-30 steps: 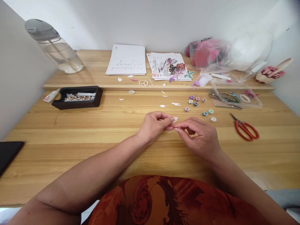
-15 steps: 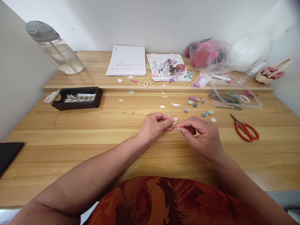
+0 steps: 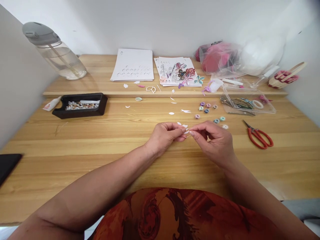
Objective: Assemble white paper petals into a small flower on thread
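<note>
My left hand is closed in a pinch on small white paper petals, whose tips stick out past the thumb and forefinger. Right beside it, my right hand pinches thumb to forefinger at the petals' edge. A thin gold-coloured wire shows as a fine line between the two hands, just under the fingertips. How it runs within the fingers is hidden. Both hands are held over the wooden table. Beyond them lie a loose white leaf-shaped piece and a pointed white scrap.
Several thread bobbins and red-handled scissors lie to the right, near a clear plastic box. On the left stand a black bead tray and a water bottle. Paper stacks and finished flowers occupy the raised shelf.
My right fingertips have moved slightly up and closer to the left fingers, against the petals. More of the white petals shows now. The view has shifted a little.
</note>
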A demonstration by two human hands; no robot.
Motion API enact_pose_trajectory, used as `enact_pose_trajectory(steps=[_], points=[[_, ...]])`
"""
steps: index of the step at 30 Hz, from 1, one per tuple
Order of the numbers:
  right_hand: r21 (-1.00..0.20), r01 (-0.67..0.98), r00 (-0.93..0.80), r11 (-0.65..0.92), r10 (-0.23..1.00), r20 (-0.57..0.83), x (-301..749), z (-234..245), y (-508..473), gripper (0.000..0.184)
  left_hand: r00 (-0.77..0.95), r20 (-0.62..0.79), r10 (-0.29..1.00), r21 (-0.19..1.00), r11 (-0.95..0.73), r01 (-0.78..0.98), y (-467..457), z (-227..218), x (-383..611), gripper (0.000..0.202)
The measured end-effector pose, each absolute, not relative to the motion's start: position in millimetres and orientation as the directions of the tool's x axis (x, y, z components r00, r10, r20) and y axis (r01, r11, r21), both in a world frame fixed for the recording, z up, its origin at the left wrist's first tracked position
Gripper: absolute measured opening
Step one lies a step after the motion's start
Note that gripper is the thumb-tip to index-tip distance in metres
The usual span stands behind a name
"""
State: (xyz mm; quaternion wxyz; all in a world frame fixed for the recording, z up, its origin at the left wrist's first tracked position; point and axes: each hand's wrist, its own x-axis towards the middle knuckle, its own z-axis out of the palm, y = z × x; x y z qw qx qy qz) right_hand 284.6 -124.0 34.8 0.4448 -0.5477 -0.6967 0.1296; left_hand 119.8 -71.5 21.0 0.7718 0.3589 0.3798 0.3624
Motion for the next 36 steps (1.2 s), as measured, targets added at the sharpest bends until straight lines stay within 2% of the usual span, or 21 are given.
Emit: enact_pose_trajectory(steps=[8, 14, 26, 31, 36], points=[[-0.552, 0.703, -0.172, 0.449, 0.860, 0.481, 293.7, 38.2, -123.3, 0.020, 0.396, -0.326, 0.858, 0.852, 0.449, -0.271, -66.2, 21.7, 116.9, 0.031], [-0.576, 0.690, -0.148, 0.438, 0.864, 0.481, 292.7, 39.2, -121.6, 0.006, 0.381, -0.333, 0.862, 0.846, 0.452, -0.283, -66.0, 21.0, 117.8, 0.034], [-0.573, 0.691, -0.184, 0.441, 0.874, 0.450, 293.9, 40.1, -120.5, 0.005, 0.381, -0.319, 0.868, 0.854, 0.438, -0.283, -64.7, 19.8, 117.6, 0.034], [-0.623, 0.660, -0.159, 0.420, 0.888, 0.431, 294.3, 41.0, -122.8, 0.005, 0.383, -0.325, 0.864, 0.847, 0.446, -0.288, -65.9, 20.4, 118.1, 0.031], [-0.740, 0.537, -0.141, 0.405, 0.908, 0.395, 291.1, 43.6, -126.9, 0.004, 0.429, -0.332, 0.840, 0.835, 0.474, -0.281, -69.6, 21.4, 118.9, 0.028]])
